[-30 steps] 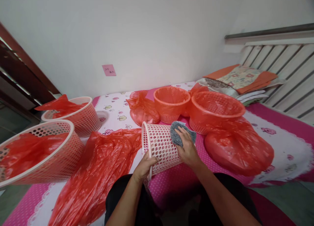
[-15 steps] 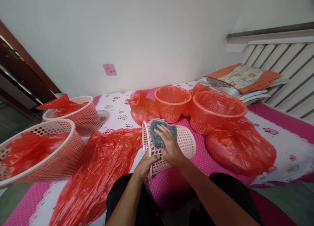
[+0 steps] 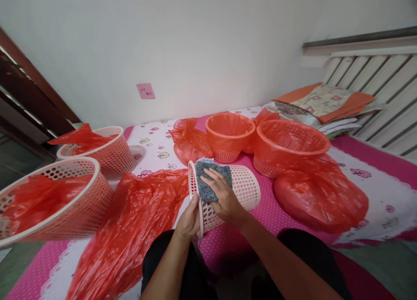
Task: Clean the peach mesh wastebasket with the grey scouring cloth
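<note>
A pale pink plastic wastebasket (image 3: pixel 246 187) with a perforated wall lies on its side in front of me, its mouth toward the left. My left hand (image 3: pixel 189 219) grips its rim, the thumb outside and the other fingers mostly hidden. With fingers stretched out, my right hand (image 3: pixel 224 198) holds a grey fuzzy cloth (image 3: pixel 208 189) pressed on the basket's wall beside the rim. Immediately left of the basket, a crumpled red plastic bag (image 3: pixel 130 222) is spread over the bedding.
Two pink baskets (image 3: pixel 107 196) with red bags loosely inside stand at the left. Behind and to the right are two baskets (image 3: pixel 228 137) lined with red bags. A bulging red bag (image 3: pixel 321 200) lies at the right. Folded textiles (image 3: pixel 329 102) sit by the slatted rail.
My right hand and the cloth have slid slightly left and down toward the rim. My left thumb has shifted from lying across the wall to pointing up along the rim.
</note>
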A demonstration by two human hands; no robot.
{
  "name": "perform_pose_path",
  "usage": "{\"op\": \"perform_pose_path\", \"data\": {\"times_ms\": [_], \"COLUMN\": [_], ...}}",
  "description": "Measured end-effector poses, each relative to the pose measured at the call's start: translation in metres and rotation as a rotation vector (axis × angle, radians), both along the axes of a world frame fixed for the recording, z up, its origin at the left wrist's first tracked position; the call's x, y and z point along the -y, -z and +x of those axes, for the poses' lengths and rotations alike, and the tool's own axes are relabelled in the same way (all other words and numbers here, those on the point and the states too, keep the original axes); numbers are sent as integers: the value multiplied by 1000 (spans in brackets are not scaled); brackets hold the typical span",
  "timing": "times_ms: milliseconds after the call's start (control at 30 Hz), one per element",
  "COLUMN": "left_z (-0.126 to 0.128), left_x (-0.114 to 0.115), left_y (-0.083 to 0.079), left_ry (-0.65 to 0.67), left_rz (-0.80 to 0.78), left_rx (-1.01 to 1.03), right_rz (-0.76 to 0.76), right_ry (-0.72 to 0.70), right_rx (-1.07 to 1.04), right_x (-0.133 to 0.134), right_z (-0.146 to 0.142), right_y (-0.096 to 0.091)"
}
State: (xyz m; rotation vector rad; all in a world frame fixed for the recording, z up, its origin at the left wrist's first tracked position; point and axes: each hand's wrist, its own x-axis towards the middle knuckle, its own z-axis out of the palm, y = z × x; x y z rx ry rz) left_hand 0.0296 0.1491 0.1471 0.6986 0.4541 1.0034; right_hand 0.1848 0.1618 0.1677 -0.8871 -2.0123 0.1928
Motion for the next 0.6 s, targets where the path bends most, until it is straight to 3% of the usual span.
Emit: {"op": "perform_pose_path", "data": {"times_ms": [233, 600], "left_z": [0, -7], "left_x": [-4, -7], "left_y": [-1, 15], "left_ry": [31, -27], "left_rz": [-74, -134], "left_rx": [120, 57], "right_rz": [17, 76], "right_ry": [25, 10], "right_rx": [5, 21], "right_x": [2, 18], "right_z": [-2, 2], "right_y": [1, 6]}}
